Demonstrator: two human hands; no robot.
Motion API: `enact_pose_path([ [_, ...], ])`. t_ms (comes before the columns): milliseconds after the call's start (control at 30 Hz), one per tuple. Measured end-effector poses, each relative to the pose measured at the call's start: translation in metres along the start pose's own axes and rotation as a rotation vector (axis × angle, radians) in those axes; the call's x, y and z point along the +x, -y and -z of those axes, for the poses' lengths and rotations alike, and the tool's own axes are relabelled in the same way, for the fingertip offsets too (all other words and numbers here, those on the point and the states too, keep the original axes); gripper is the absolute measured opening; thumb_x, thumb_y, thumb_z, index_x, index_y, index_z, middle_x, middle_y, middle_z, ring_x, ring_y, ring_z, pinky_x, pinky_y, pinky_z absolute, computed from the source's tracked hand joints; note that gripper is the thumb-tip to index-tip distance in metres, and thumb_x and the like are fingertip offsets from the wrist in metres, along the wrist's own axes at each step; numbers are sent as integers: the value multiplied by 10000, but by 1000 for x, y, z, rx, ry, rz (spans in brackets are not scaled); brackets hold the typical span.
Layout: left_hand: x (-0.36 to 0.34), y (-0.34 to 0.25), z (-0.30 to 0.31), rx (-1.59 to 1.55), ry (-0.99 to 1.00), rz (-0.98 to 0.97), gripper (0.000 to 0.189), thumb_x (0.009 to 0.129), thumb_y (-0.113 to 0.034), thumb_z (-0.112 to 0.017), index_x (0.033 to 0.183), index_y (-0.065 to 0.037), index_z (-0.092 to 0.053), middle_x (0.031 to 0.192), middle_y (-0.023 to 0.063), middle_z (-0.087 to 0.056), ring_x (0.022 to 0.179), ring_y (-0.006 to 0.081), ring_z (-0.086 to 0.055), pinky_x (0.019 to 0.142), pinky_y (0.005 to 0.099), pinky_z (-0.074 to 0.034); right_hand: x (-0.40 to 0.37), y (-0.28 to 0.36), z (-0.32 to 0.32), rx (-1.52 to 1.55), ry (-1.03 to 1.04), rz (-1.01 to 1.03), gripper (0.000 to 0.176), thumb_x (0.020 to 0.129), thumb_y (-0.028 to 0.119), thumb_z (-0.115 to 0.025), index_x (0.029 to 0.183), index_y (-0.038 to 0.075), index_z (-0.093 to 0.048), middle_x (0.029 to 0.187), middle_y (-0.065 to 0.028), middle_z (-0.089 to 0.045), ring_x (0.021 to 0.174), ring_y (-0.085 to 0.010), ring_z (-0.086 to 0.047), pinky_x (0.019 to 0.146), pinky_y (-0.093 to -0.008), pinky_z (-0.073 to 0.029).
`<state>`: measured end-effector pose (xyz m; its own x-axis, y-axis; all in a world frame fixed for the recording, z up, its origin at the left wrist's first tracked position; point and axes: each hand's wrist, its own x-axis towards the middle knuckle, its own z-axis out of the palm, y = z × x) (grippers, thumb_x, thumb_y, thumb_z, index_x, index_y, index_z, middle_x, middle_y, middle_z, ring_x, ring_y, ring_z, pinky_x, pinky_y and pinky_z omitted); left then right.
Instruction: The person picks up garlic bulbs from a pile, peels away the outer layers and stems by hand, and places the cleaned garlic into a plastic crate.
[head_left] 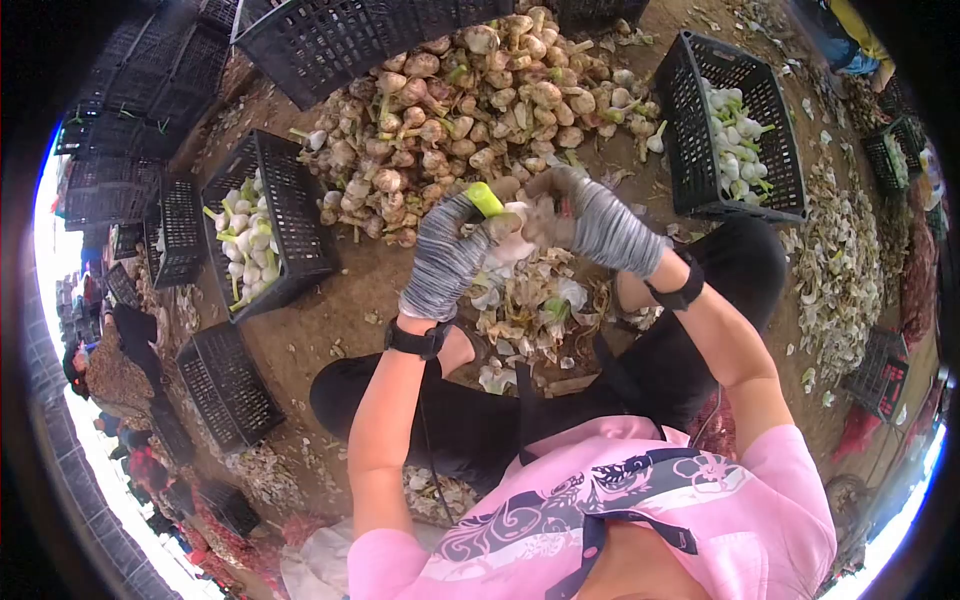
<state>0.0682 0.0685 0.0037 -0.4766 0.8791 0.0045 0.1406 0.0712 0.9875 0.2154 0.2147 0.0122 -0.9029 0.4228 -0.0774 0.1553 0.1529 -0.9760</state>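
Observation:
Both hands wear grey knitted gloves and meet above a litter of shed skins. My left hand (450,245) is closed around a garlic bulb (516,222), with a thick bright green stub (485,199) poking up between thumb and fingers. Against the bulb's other side, my right hand (605,222) has its fingers bent in, the tips smeared by motion. Pale loose skin (508,250) hangs below the bulb. Just beyond the hands lies a large heap of unpeeled garlic (430,130). Under them, papery garlic skins (540,310) cover the ground between my legs.
Black crates of cleaned white garlic stand to the left (290,215) and right (690,150). Another black crate (330,50) tips over the heap's far edge. A further crate (230,385) sits lower left. Stacked crates (130,130) and a person (120,365) are at far left.

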Motion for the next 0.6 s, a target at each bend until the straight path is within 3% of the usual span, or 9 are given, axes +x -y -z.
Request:
enact_pose_path([
  [33, 0, 3, 1, 0, -1, -1, 219, 809, -152, -637, 987, -26, -617, 848, 44, -628, 787, 111, -569, 724, 270, -468, -2, 1, -4, -230, -39, 205, 307, 788, 170, -620, 1031, -2, -542, 854, -136, -608, 798, -223, -596, 723, -337, -471],
  [133, 0, -10, 1, 124, 55, -37, 222, 810, -128, -632, 1005, -25, -610, 874, 42, -633, 802, 117, -578, 722, 269, -472, -3, 12, -2, -204, -60, 124, 288, 739, 112, -619, 1004, 15, -563, 876, -166, -603, 812, -282, -595, 727, -344, -472],
  [233, -2, -20, 1, -211, -1, 114, 283, 813, -132, -629, 1072, -29, -580, 917, 41, -628, 824, 130, -584, 730, 258, -469, 3, -1, 3, -272, -119, 122, 292, 717, 72, -606, 1008, 48, -590, 885, -163, -601, 808, -286, -591, 726, -348, -470],
  [333, -3, -14, 6, -798, -35, 209, 333, 829, -171, -612, 1109, -12, -530, 999, 63, -607, 876, 146, -590, 783, 268, -478, 4, -14, 2, -474, -120, 145, 252, 734, 66, -590, 984, 66, -622, 863, -163, -604, 787, -283, -586, 721, -341, -469],
  [400, -3, -14, 5, -912, -67, 274, 317, 833, -179, -603, 1095, -13, -537, 1004, 74, -606, 893, 159, -592, 798, 284, -483, -4, -14, -6, -484, 224, 307, 225, 745, 70, -586, 963, 75, -642, 852, -156, -609, 774, -265, -583, 723, -337, -466],
  [433, -3, -12, 6, -1028, -104, 343, 303, 837, -187, -594, 1082, -15, -543, 1009, 84, -606, 910, 172, -595, 814, 301, -488, -13, -11, -8, -117, 366, 349, 192, 748, 90, -597, 930, 59, -652, 865, -123, -624, 754, -207, -582, 705, -322, -470],
  [500, -4, 6, 9, -1183, -153, 435, 298, 837, -163, -580, 1091, -13, -534, 1012, 108, -606, 941, 201, -593, 795, 311, -521, -20, 11, 4, 249, 646, 49, 220, 777, 109, -595, 985, 47, -633, 890, -86, -631, 789, -148, -587, 709, -295, -477],
  [567, -6, 14, 12, -1317, -74, 488, 374, 815, -191, -554, 1137, -5, -504, 1108, 143, -567, 1001, 251, -566, 866, 376, -491, -15, 9, 16, 374, 567, -176, 266, 818, 158, -581, 1055, 40, -599, 910, -67, -632, 841, -124, -587, 733, -274, -478],
  [600, -5, 14, 10, -1294, -151, 534, 350, 846, -182, -545, 1125, 22, -492, 1100, 152, -564, 985, 230, -577, 706, 282, -568, -10, 16, 17, 185, 461, -121, 318, 843, 216, -572, 1104, 35, -561, 921, -83, -630, 848, -131, -595, 740, -271, -486],
])
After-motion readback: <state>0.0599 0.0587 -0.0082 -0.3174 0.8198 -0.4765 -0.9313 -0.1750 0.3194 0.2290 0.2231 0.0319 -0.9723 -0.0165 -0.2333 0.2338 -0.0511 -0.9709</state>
